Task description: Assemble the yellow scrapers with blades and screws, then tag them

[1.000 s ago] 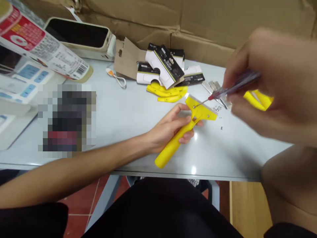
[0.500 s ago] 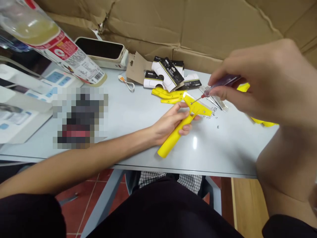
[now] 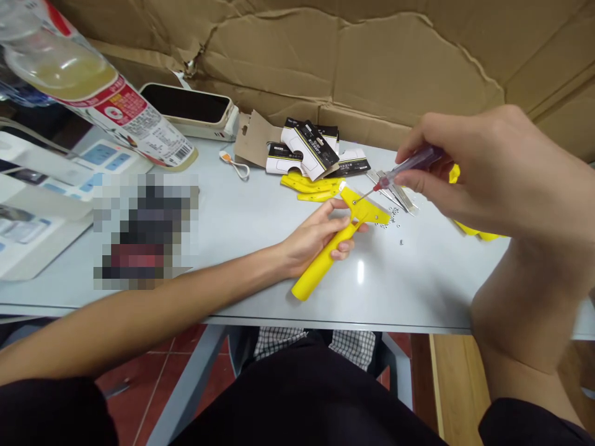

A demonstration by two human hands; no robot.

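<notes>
My left hand is wrapped round a yellow scraper, whose long round handle slants down toward the table's front edge. Two screws show in the scraper's wide head, with a pale strip along its far side. In my right hand is a screwdriver with a clear purple handle and red collar. Its tip meets the screw nearer the left end of the head. Small loose screws or nuts lie scattered just right of the head. Behind it are flat metal blades, partly hidden by the screwdriver.
Yellow scraper parts lie below black-and-white card packaging. More yellow pieces sit behind my right wrist. At the left stand a bottle, a phone and white boxes. A short cable rests nearby. Cardboard lines the back.
The view has shifted slightly, so the bench things sit a little lower and further left. Both hands keep their holds, and the screwdriver tip stays at the same screw.
</notes>
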